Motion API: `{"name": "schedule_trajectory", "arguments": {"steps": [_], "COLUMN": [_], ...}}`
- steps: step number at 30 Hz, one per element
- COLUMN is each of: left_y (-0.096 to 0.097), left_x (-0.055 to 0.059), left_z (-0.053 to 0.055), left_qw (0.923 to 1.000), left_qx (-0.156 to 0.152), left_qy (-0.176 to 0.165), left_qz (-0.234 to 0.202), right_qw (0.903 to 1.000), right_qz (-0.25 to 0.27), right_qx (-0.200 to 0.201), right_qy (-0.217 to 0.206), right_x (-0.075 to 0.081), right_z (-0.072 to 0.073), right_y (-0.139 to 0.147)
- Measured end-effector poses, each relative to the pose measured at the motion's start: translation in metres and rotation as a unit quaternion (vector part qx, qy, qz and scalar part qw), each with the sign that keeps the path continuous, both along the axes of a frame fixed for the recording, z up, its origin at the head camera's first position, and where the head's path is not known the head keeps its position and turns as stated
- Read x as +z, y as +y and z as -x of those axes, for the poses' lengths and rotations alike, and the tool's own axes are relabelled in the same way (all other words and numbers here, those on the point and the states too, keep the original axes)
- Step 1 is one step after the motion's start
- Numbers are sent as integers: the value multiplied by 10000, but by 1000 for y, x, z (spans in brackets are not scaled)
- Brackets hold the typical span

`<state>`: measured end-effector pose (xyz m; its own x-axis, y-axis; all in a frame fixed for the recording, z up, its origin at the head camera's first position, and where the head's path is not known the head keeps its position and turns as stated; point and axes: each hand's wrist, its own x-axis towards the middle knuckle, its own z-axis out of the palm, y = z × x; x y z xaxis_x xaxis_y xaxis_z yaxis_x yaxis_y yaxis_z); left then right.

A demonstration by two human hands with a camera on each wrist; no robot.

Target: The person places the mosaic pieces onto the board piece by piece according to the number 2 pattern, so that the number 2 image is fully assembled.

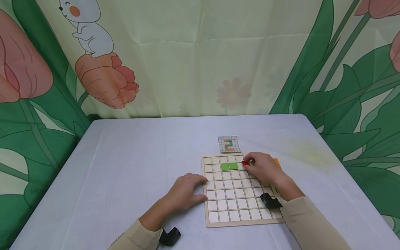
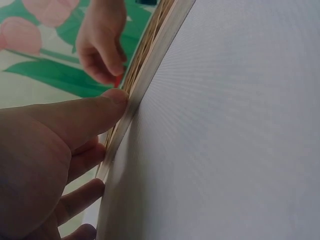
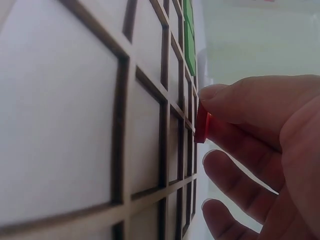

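Past both hands hangs a curtain [image 1: 175, 69] printed with tulips, leaves and a white animal, and beneath the hands spreads a white tablecloth [image 1: 118, 166]. A small printed card [image 1: 229, 144], its grid marked with coloured squares, lies just beyond the right fingertips and a little to their left. Two green square tiles [image 1: 229, 166] sit side by side in cells of the wooden grid board [image 1: 243, 223], near the right fingertips on the side toward the left hand. An orange piece [image 1: 276, 161] peeks out behind the right hand, mostly hidden by it. The right hand and forearm cover part of the board's right side, and the black wrist device [image 1: 270, 201] by the right cuff blocks several lower cells.

The hands are apart, one at each side of the board. The left hand [image 1: 185, 192] has thumb and fingers spread, their tips touching the board's near-left edge. The right hand [image 1: 264, 168] pinches a red tile [image 1: 245, 163] between thumb and fingertip, its other fingers loosely bent. The tile is tilted on edge close to the board's surface, just beside the green pair; whether it touches the board I cannot tell.
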<state>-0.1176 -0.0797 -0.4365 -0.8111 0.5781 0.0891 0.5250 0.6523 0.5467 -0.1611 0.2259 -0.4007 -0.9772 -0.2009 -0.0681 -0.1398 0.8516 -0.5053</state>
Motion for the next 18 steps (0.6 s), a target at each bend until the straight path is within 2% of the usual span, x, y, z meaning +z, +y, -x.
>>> {"name": "schedule_trajectory", "arguments": {"steps": [10,18], "left_y": [0,0], "left_x": [1,2], "left_z": [-1,-1], "left_qw": [10000,10000], "left_qx": [7,37], "left_qy": [0,-66], "left_qz": [-10,42], "right_qw": [9998,9998], "right_qz": [-17,-40], "right_qx": [15,177], "right_qy": [-178,-20], "right_x": [-3,-5], "right_z": [0,1], "right_y": [-6,-7]}}
